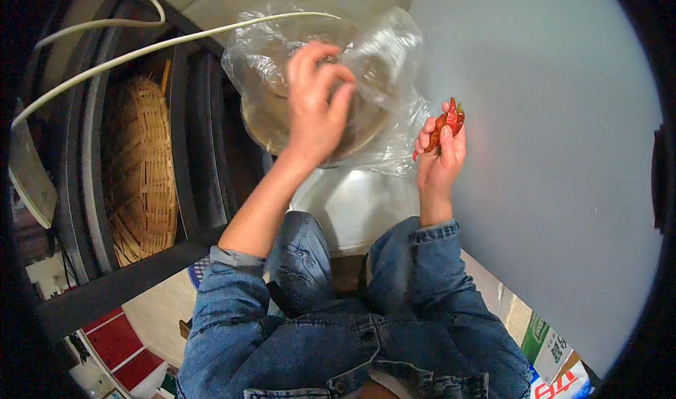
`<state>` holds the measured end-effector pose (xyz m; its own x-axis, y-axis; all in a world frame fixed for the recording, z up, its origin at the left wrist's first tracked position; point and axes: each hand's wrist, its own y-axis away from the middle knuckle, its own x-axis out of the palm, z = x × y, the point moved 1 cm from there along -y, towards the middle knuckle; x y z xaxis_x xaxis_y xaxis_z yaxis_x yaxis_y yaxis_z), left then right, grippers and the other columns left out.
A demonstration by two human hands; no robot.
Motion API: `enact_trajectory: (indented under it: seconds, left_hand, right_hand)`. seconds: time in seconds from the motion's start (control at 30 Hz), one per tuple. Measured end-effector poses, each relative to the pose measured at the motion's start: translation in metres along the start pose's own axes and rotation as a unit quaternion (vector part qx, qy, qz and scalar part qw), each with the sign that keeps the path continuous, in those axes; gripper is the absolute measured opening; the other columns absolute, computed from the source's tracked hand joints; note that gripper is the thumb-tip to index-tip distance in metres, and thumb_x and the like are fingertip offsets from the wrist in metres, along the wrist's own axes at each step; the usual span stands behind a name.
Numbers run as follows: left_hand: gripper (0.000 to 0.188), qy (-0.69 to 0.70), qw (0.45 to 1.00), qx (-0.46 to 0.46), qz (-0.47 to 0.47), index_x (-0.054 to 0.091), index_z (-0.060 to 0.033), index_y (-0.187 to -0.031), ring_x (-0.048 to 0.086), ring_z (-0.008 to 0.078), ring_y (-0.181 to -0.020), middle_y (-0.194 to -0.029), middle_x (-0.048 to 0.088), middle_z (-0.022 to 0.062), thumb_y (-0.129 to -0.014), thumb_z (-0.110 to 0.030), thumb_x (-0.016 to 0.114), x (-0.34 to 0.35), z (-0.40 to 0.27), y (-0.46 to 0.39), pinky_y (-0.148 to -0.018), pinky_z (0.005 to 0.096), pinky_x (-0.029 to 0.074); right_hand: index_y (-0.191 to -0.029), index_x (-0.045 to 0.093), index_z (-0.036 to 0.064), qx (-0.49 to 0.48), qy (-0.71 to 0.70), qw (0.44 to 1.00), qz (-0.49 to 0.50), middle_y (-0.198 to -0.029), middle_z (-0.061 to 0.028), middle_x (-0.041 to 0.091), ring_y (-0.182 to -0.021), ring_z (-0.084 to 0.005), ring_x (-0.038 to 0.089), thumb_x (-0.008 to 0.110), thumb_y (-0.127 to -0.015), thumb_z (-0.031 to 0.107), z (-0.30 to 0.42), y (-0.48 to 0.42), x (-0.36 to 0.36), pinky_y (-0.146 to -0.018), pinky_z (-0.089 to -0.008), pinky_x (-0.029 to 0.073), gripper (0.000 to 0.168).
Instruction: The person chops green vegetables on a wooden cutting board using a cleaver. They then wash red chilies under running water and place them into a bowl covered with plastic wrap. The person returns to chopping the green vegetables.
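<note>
My right hand [442, 148] is closed around several dried red chili peppers [451, 118], whose tips and a stem stick out past the fingers. Curved and slightly blurred, my left hand [319, 101] hovers over a clear plastic bag [388, 56], with its fingers apart and nothing visible between them. The bag lies spread over a round, tan container [253, 127]. What is inside is mostly hidden by the plastic and the hand.
A dark shelf rack [208, 151] with a woven bamboo basket [156, 172] stands at the left. A white cable [174, 41] crosses above it. A smooth grey panel [544, 135] rises at the right. Printed packages [554, 351] are at lower right.
</note>
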<state>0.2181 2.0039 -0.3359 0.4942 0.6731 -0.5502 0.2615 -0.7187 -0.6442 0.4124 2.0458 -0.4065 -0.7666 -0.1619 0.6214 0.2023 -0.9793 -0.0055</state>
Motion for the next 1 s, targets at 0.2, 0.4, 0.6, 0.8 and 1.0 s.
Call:
enact_trajectory:
  seconds: [0.2,0.4,0.6,0.8,1.0]
  left_hand:
    - [0.007,-0.047,0.988,-0.076,-0.124,0.062,-0.0062,-0.083,0.051,0.0258,-0.112,-0.112,0.060,0.0091,-0.077,-0.005,0.065,-0.028,0.042,-0.036,-0.098,0.0355,0.037]
    - [0.012,-0.185,0.963,-0.126,-0.152,0.067,-0.0065,-0.090,0.053,0.0289,-0.108,-0.105,0.064,0.0104,-0.083,-0.015,0.064,-0.048,0.097,-0.037,-0.096,0.0371,0.039]
    - [0.013,-0.168,0.962,-0.040,-0.210,0.067,-0.0044,-0.092,0.057,0.0297,-0.099,-0.098,0.063,0.0120,-0.082,-0.008,0.059,-0.063,0.040,-0.011,-0.090,0.0403,0.042]
    - [0.030,0.044,0.965,0.161,0.204,0.063,-0.0008,-0.097,0.055,0.0307,-0.107,-0.106,0.060,0.0162,-0.069,0.006,0.053,-0.023,-0.053,0.059,-0.090,0.0397,0.045]
    - [0.051,-0.196,0.961,0.019,0.193,0.051,-0.0052,-0.125,0.045,0.0364,-0.123,-0.128,0.049,0.0219,-0.075,-0.006,0.063,-0.020,-0.018,0.022,-0.102,0.0446,0.036]
  right_hand:
    - [-0.128,0.044,0.001,0.090,0.049,0.971,0.215,-0.080,-0.0065,0.057,-0.061,-0.0093,0.048,0.051,-0.094,0.028,0.046,0.022,0.006,-0.053,-0.0219,0.037,0.044]
    - [-0.124,0.048,0.002,0.200,0.132,0.956,0.167,-0.081,-0.0024,0.057,-0.061,-0.0076,0.049,0.050,-0.093,0.027,0.050,0.046,-0.005,-0.052,-0.0210,0.037,0.040]
    - [-0.114,0.050,0.006,0.097,0.103,0.978,0.152,-0.082,-0.0017,0.056,-0.067,-0.0090,0.053,0.045,-0.097,0.020,0.004,0.006,0.005,-0.056,-0.0221,0.042,0.023]
    - [-0.111,0.050,0.005,0.101,0.045,0.974,0.199,-0.086,-0.0031,0.058,-0.071,-0.0120,0.056,0.047,-0.096,0.016,0.021,-0.042,0.082,-0.065,-0.0261,0.047,0.019]
    - [-0.109,0.051,0.004,0.071,0.165,0.955,0.237,-0.082,-0.0024,0.059,-0.071,-0.0108,0.056,0.048,-0.095,0.015,0.037,-0.053,0.097,-0.066,-0.0249,0.046,0.018]
